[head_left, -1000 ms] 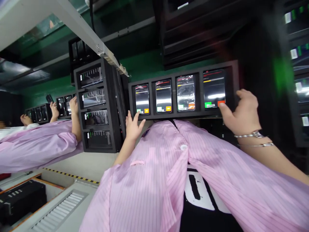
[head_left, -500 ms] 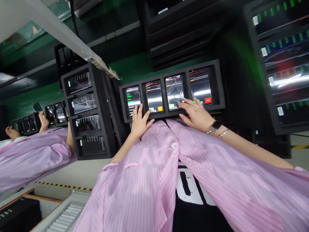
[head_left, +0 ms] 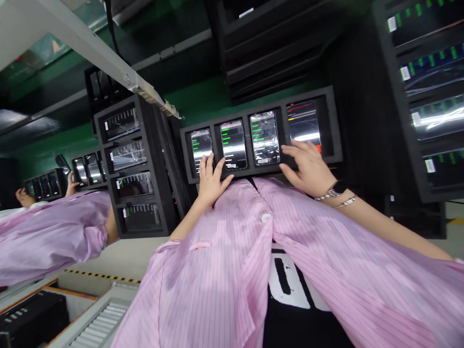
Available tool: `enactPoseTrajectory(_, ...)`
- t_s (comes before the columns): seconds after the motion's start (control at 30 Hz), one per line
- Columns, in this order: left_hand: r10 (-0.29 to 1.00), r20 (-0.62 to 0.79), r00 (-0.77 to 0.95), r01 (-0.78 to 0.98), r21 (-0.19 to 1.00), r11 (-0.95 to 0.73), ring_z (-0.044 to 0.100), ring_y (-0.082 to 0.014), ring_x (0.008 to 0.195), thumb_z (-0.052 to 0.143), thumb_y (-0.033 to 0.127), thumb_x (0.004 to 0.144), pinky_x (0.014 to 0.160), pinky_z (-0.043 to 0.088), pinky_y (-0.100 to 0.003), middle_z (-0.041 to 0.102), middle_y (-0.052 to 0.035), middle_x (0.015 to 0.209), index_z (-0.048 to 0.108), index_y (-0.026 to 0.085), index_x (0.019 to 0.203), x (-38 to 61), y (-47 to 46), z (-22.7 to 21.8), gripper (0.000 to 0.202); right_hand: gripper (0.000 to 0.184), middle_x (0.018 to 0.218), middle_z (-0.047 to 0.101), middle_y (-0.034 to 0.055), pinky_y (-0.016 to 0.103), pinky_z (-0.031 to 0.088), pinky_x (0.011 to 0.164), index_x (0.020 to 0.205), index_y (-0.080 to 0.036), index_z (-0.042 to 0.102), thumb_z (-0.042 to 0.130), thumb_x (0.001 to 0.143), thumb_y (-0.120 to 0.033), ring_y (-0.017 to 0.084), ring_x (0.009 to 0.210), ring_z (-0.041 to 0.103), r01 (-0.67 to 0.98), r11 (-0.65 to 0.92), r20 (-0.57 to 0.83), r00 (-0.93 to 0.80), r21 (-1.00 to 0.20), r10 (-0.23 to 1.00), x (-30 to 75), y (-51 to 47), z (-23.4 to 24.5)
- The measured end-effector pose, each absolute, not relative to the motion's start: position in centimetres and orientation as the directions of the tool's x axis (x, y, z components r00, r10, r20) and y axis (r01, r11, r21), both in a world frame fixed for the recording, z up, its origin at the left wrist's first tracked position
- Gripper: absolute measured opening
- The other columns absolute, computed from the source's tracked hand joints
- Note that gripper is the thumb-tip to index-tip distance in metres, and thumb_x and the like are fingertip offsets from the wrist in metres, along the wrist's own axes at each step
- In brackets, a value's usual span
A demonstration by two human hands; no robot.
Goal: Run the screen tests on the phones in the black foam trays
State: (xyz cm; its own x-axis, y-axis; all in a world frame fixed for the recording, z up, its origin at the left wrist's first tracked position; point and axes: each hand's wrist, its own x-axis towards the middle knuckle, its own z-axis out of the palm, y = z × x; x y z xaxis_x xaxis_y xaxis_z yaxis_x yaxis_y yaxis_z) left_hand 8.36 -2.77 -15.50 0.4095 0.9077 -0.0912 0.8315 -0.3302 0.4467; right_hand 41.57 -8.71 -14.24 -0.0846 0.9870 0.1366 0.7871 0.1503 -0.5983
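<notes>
A black foam tray [head_left: 331, 123] in front of me holds a row of lit phones. My left hand [head_left: 211, 181] rests open at the tray's near edge, its fingers reaching the bottom of the leftmost phone [head_left: 201, 147]. My right hand [head_left: 308, 166], with a watch and a bangle on the wrist, lies open with fingers spread over the lower part of the rightmost phone [head_left: 304, 123]. Between them sit two more phones [head_left: 234, 144] [head_left: 264, 137] showing green text lines. Neither hand holds anything. My pink striped coat fills the lower view.
A stack of black trays with phones [head_left: 132, 171] stands to the left, and another rack [head_left: 426, 96] rises on the right. At far left a co-worker in a pink coat [head_left: 47, 232] handles phones in another tray [head_left: 81, 171]. A metal beam [head_left: 94, 50] crosses overhead.
My right hand slid from the tray's right end to the third phone, then back to the rightmost one. Phone screens switched from coloured buttons to green text lists. My left hand stayed at the leftmost phone.
</notes>
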Motion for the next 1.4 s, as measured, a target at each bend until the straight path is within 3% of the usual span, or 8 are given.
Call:
enactPoseTrajectory(0.27, 0.901, -0.075, 0.426, 0.83, 0.429, -0.357, 0.009, -0.0406, 0.17, 0.061, 0.062, 0.1, 0.136, 0.015, -0.069, 0.031, -0.0136, 0.178, 0.06, 0.027, 0.151, 9.6, -1.6, -15.0, 0.062, 0.055, 0.146, 0.063, 0.0218, 0.071, 0.032, 0.129, 0.144, -0.01, 0.058, 0.053, 0.101, -0.044, 0.041, 0.152, 0.045, 0.752, 0.154, 0.029, -0.177, -0.641, 0.984, 39.2, -6.8, -15.4)
enactPoseTrajectory(0.4, 0.903, -0.102, 0.417, 0.837, 0.43, -0.338, 0.009, -0.0425, 0.17, 0.066, 0.065, 0.096, 0.136, 0.013, -0.071, 0.031, -0.0119, 0.178, 0.06, 0.03, 0.151, 10.1, -1.2, -15.3, 0.066, 0.049, 0.144, 0.064, 0.019, 0.065, 0.034, 0.13, 0.144, -0.015, 0.058, 0.051, 0.103, -0.042, 0.037, 0.149, 0.05, 0.757, 0.136, 0.141, -0.059, -0.639, 0.988, 41.2, -7.3, -13.6)
enactPoseTrajectory(0.57, 0.894, -0.108, 0.434, 0.827, 0.441, -0.348, 0.009, -0.0459, 0.169, 0.07, 0.075, 0.088, 0.135, 0.011, -0.071, 0.029, -0.014, 0.178, 0.059, 0.028, 0.152, 10.1, -0.8, -14.3, 0.08, 0.032, 0.122, 0.073, 0.0142, 0.061, 0.038, 0.128, 0.127, -0.019, 0.065, 0.052, 0.103, -0.036, 0.034, 0.137, 0.062, 0.792, 0.101, 0.263, 0.078, -0.602, 0.962, 44.8, -8.2, -12.1)
enactPoseTrajectory(0.7, 0.941, -0.036, 0.337, 0.834, 0.475, -0.28, 0.009, -0.0433, 0.169, 0.064, 0.079, 0.089, 0.135, 0.015, -0.068, 0.025, -0.015, 0.179, 0.048, 0.028, 0.161, 8.1, -0.8, -13.5, 0.089, 0.035, 0.124, 0.073, 0.0161, 0.062, 0.036, 0.128, 0.123, -0.017, 0.066, 0.049, 0.102, -0.039, 0.035, 0.137, 0.06, 0.813, 0.008, 0.161, 0.105, -0.582, 0.981, 45.9, -8.9, -13.5)
enactPoseTrajectory(0.83, 0.988, -0.045, 0.147, 0.87, 0.481, -0.107, 0.017, -0.0427, 0.168, 0.057, 0.081, 0.093, 0.133, 0.023, -0.065, 0.02, -0.0238, 0.179, 0.04, 0.02, 0.164, 4.9, -1.2, -14.0, 0.095, 0.046, 0.129, 0.07, 0.0226, 0.065, 0.033, 0.128, 0.124, -0.012, 0.066, 0.047, 0.097, -0.044, 0.039, 0.141, 0.057, 0.828, -0.085, 0.027, 0.12, -0.555, 0.992, 45.8, -9.3, -15.1)
enactPoseTrajectory(1.07, 0.972, -0.228, 0.05, 0.903, 0.426, 0.054, 0.037, -0.0409, 0.162, 0.066, 0.064, 0.096, 0.127, 0.038, -0.059, 0.036, -0.0271, 0.171, 0.041, 0.019, 0.163, 2.7, -2.7, -14.5, 0.084, 0.052, 0.126, 0.072, 0.0209, 0.058, 0.04, 0.125, 0.122, -0.013, 0.07, 0.052, 0.087, -0.047, 0.038, 0.139, 0.057, 0.828, -0.14, 0.09, 0.224, -0.544, 0.971, 47.2, -9.2, -15.8)
enactPoseTrajectory(1.23, 0.96, -0.279, 0.035, 0.919, 0.386, 0.079, 0.049, -0.044, 0.153, 0.069, 0.056, 0.098, 0.12, 0.046, -0.058, 0.034, -0.0244, 0.172, 0.047, 0.027, 0.161, 3.5, -2.4, -13.9, 0.073, 0.054, 0.131, 0.069, 0.0207, 0.059, 0.042, 0.123, 0.12, -0.017, 0.064, 0.058, 0.077, -0.049, 0.038, 0.139, 0.056, 0.829, -0.137, 0.176, 0.272, -0.543, 0.946, 49.3, -8.6, -17.9)
enactPoseTrajectory(1.4, 0.958, -0.287, 0.016, 0.875, 0.468, 0.125, 0.044, -0.0427, 0.157, 0.072, 0.053, 0.096, 0.125, 0.041, -0.057, 0.036, -0.0217, 0.172, 0.051, 0.027, 0.159, 3.2, -1.7, -14.0, 0.071, 0.069, 0.143, 0.059, 0.0242, 0.062, 0.035, 0.126, 0.13, -0.014, 0.059, 0.067, 0.069, -0.046, 0.04, 0.142, 0.051, 0.758, -0.266, 0.078, 0.385, -0.595, 0.92, 50.9, -8.8, -18.9)
